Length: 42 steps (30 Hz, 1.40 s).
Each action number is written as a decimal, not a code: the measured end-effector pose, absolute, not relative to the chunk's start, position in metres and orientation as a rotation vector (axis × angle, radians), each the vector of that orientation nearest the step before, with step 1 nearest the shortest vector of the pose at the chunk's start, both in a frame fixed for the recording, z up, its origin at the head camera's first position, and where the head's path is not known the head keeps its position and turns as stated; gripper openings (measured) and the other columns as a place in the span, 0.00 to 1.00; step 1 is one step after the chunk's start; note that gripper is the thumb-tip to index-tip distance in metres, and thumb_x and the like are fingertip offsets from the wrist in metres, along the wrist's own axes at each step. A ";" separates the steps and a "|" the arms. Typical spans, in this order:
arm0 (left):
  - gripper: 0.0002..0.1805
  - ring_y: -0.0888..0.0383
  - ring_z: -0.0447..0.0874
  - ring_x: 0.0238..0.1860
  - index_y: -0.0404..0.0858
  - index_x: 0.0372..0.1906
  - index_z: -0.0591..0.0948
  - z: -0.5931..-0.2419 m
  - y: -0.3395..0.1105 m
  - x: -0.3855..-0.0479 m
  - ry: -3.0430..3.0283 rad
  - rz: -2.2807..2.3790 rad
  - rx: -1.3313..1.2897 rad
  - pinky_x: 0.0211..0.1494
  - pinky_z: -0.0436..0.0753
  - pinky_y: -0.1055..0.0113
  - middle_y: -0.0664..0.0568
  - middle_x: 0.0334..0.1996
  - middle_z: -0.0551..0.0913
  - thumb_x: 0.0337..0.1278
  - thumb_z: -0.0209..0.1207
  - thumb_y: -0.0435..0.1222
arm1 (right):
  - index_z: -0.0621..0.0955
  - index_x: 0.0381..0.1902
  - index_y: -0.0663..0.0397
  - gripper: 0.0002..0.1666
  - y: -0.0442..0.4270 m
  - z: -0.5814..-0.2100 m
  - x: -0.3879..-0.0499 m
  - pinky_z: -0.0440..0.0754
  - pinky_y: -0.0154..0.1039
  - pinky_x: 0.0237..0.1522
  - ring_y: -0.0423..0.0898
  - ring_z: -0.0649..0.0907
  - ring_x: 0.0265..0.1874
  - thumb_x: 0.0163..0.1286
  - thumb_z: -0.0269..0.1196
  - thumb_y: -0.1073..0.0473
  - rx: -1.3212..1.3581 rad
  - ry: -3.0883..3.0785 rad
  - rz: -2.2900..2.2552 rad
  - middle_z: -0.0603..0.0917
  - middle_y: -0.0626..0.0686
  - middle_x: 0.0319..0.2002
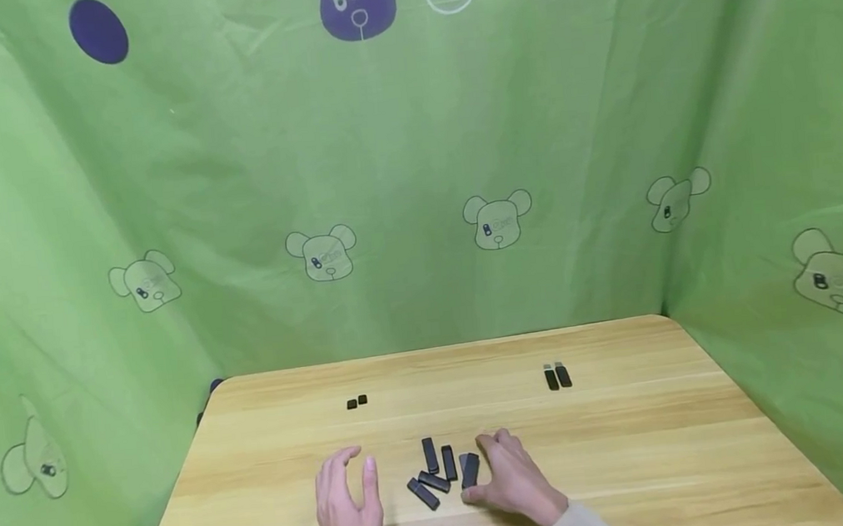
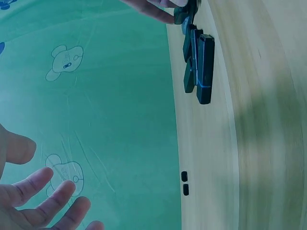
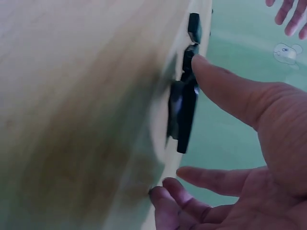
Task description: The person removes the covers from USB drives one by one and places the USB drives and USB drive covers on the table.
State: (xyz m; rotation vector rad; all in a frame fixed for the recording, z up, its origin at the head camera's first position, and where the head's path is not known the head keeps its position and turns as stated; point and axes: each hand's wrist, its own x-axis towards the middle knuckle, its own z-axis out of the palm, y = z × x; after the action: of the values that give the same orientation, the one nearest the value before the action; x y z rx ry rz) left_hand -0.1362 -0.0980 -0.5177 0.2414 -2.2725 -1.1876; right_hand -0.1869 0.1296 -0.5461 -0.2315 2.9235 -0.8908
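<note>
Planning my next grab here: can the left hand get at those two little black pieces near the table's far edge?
Probably yes: the left hand looks empty, and only bare tabletop shows between it and the two little black pieces.

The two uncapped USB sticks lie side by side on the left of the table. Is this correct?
The side is wrong: the head view shows the two uncapped USB sticks side by side on the right of the table.
</note>
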 end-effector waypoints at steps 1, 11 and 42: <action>0.13 0.43 0.79 0.58 0.36 0.53 0.80 -0.518 -0.098 -0.136 -2.271 -1.192 0.245 0.63 0.77 0.37 0.43 0.55 0.84 0.70 0.60 0.38 | 0.77 0.62 0.67 0.54 0.129 -0.547 -0.187 0.82 0.55 0.55 0.54 0.78 0.49 0.41 0.83 0.44 -0.236 2.927 -0.883 0.79 0.59 0.49; 0.14 0.45 0.79 0.59 0.37 0.54 0.80 -0.520 -0.100 -0.137 -2.284 -1.230 0.256 0.62 0.78 0.38 0.43 0.56 0.83 0.69 0.61 0.38 | 0.81 0.55 0.64 0.45 0.128 -0.551 -0.188 0.82 0.52 0.52 0.49 0.75 0.45 0.43 0.82 0.44 -0.236 2.939 -0.869 0.78 0.54 0.43; 0.19 0.48 0.76 0.63 0.38 0.57 0.80 -0.524 -0.087 -0.143 -2.333 -1.182 0.015 0.68 0.75 0.40 0.46 0.61 0.82 0.61 0.66 0.36 | 0.80 0.32 0.59 0.08 0.141 -0.548 -0.194 0.75 0.30 0.26 0.42 0.77 0.26 0.63 0.70 0.63 -0.188 2.630 -1.404 0.81 0.51 0.28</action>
State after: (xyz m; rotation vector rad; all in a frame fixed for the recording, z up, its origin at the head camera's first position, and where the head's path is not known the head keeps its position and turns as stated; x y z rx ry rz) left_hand -0.1432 -0.0870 -0.5243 0.0147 -2.3326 -1.1823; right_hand -0.1936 0.1410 -0.5477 -0.1876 2.6299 -1.4035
